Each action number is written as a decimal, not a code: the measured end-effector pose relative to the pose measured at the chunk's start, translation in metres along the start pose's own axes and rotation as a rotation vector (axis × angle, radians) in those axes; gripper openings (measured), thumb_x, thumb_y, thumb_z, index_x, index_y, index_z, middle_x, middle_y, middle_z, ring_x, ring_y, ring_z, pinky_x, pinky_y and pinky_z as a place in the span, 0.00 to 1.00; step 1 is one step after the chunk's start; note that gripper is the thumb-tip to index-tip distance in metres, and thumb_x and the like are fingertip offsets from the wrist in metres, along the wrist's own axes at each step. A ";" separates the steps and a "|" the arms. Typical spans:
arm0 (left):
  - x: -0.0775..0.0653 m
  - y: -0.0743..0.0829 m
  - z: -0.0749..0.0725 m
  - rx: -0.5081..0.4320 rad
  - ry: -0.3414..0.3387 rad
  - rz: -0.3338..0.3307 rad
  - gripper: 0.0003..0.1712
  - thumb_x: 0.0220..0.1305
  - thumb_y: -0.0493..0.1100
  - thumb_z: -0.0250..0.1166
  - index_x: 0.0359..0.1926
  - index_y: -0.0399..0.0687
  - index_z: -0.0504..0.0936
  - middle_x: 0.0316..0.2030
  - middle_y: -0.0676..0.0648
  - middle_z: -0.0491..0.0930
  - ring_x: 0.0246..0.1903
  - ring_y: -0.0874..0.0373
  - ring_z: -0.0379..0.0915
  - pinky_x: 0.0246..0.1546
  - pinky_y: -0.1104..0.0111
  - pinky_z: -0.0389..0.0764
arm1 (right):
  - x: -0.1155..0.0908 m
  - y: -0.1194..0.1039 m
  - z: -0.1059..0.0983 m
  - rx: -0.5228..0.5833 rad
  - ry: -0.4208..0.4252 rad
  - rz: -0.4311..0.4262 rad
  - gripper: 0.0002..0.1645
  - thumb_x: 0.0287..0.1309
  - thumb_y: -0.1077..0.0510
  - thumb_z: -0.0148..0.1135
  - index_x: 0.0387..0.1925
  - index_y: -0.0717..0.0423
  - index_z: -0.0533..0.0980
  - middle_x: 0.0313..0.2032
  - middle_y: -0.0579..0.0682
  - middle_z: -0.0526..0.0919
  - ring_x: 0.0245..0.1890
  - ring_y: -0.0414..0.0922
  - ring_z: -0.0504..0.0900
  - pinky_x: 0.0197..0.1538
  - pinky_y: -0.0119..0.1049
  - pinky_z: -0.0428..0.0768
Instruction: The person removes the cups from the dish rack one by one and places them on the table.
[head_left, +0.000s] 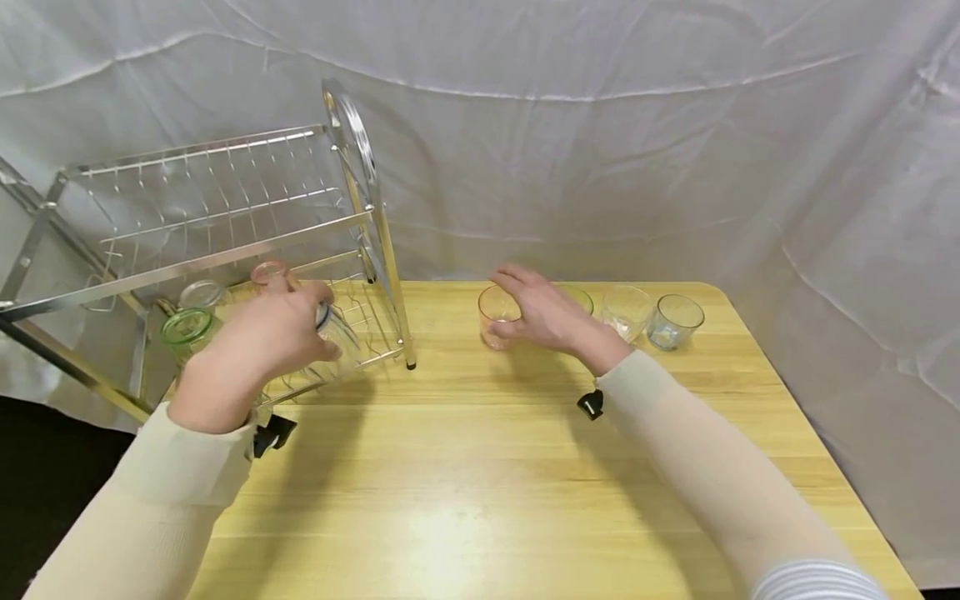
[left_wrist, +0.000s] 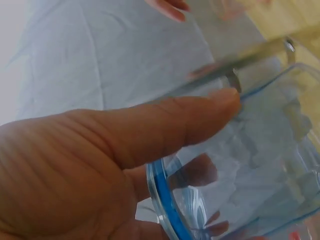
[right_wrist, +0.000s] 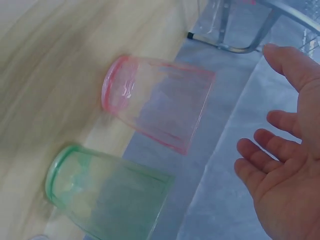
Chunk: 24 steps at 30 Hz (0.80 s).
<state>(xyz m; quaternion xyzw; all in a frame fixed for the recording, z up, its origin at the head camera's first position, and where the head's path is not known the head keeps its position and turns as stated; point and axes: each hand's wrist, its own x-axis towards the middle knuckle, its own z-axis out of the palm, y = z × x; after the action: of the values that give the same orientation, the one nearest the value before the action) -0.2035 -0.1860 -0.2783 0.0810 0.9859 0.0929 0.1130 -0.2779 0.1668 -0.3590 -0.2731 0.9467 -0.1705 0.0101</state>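
My left hand (head_left: 262, 337) is at the lower tier of a metal dish rack (head_left: 388, 275). It grips a clear glass with a blue ring (left_wrist: 245, 145), thumb on one side and fingers on the other; the thick blue ring lies near my palm. My right hand (head_left: 547, 308) is over the table by an upright pink glass (head_left: 491, 323). In the right wrist view its fingers are spread, apart from that pink glass, and hold nothing. Beside the pink one stands a green glass (right_wrist: 115, 192), mostly hidden by my hand in the head view.
A clear glass (head_left: 627, 307) and a bluish glass (head_left: 675, 321) stand farther right on the wooden table (head_left: 450, 467). On the rack's lower tier are a green glass (head_left: 187, 325), a clear one (head_left: 202, 293) and a pink one (head_left: 268, 271). Grey cloth (head_left: 570, 167) hangs behind.
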 end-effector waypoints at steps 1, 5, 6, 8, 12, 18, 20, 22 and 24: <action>-0.002 0.002 0.001 -0.019 0.001 0.016 0.47 0.61 0.55 0.76 0.74 0.42 0.67 0.67 0.18 0.59 0.47 0.27 0.79 0.43 0.33 0.81 | -0.002 -0.001 0.001 0.007 0.014 -0.001 0.52 0.64 0.38 0.71 0.81 0.52 0.60 0.80 0.55 0.61 0.79 0.57 0.62 0.77 0.55 0.68; -0.008 0.010 0.009 -0.099 0.014 0.077 0.46 0.60 0.57 0.77 0.74 0.45 0.69 0.64 0.23 0.68 0.53 0.30 0.78 0.50 0.34 0.79 | -0.012 -0.004 0.006 0.050 0.047 -0.009 0.52 0.64 0.37 0.71 0.80 0.53 0.62 0.80 0.56 0.62 0.79 0.58 0.63 0.77 0.57 0.67; -0.009 0.013 0.011 -0.122 0.020 0.089 0.45 0.60 0.56 0.77 0.73 0.46 0.69 0.64 0.25 0.70 0.54 0.31 0.77 0.51 0.34 0.79 | -0.014 -0.004 0.008 0.062 0.053 -0.012 0.52 0.64 0.37 0.71 0.80 0.53 0.62 0.80 0.57 0.62 0.79 0.58 0.63 0.78 0.58 0.67; -0.011 0.017 0.016 -0.157 0.027 0.106 0.43 0.61 0.56 0.77 0.72 0.49 0.70 0.64 0.28 0.72 0.59 0.31 0.74 0.54 0.34 0.77 | -0.019 -0.005 0.011 0.080 0.065 -0.021 0.51 0.65 0.38 0.70 0.80 0.53 0.62 0.80 0.58 0.62 0.79 0.59 0.62 0.79 0.58 0.65; -0.010 0.026 0.027 -0.235 0.052 0.125 0.40 0.62 0.58 0.77 0.71 0.55 0.72 0.62 0.33 0.74 0.59 0.35 0.73 0.53 0.37 0.77 | -0.031 -0.005 0.015 0.103 0.103 -0.031 0.50 0.67 0.38 0.69 0.81 0.52 0.62 0.80 0.56 0.61 0.80 0.58 0.61 0.79 0.58 0.64; -0.005 0.033 0.049 -0.406 0.089 0.140 0.38 0.61 0.58 0.78 0.68 0.58 0.74 0.56 0.37 0.76 0.54 0.42 0.73 0.50 0.45 0.78 | -0.048 -0.003 0.023 0.172 0.173 -0.050 0.49 0.66 0.41 0.72 0.80 0.52 0.63 0.79 0.57 0.63 0.79 0.59 0.62 0.77 0.62 0.66; -0.003 0.034 0.058 -0.475 0.092 0.145 0.38 0.60 0.57 0.79 0.68 0.57 0.74 0.58 0.37 0.75 0.55 0.42 0.73 0.52 0.46 0.77 | -0.053 -0.004 0.027 0.211 0.191 -0.056 0.49 0.65 0.42 0.73 0.79 0.53 0.63 0.79 0.58 0.64 0.79 0.60 0.62 0.77 0.63 0.65; 0.000 0.035 0.068 -0.555 0.087 0.154 0.38 0.61 0.55 0.79 0.68 0.58 0.73 0.63 0.37 0.73 0.58 0.41 0.73 0.54 0.47 0.78 | -0.058 -0.004 0.030 0.256 0.200 -0.050 0.49 0.64 0.43 0.74 0.79 0.51 0.64 0.78 0.58 0.65 0.79 0.60 0.62 0.78 0.63 0.64; 0.003 0.036 0.078 -0.637 0.077 0.167 0.39 0.61 0.53 0.79 0.69 0.58 0.72 0.67 0.39 0.71 0.60 0.39 0.74 0.52 0.48 0.81 | -0.064 -0.005 0.032 0.295 0.208 -0.044 0.49 0.63 0.44 0.75 0.79 0.50 0.64 0.78 0.57 0.66 0.79 0.59 0.63 0.78 0.64 0.65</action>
<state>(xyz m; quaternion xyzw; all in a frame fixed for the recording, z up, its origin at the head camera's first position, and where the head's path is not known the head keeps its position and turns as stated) -0.1831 -0.1372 -0.3462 0.1185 0.9009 0.4083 0.0872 -0.2171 0.1862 -0.3927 -0.2701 0.9012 -0.3351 -0.0515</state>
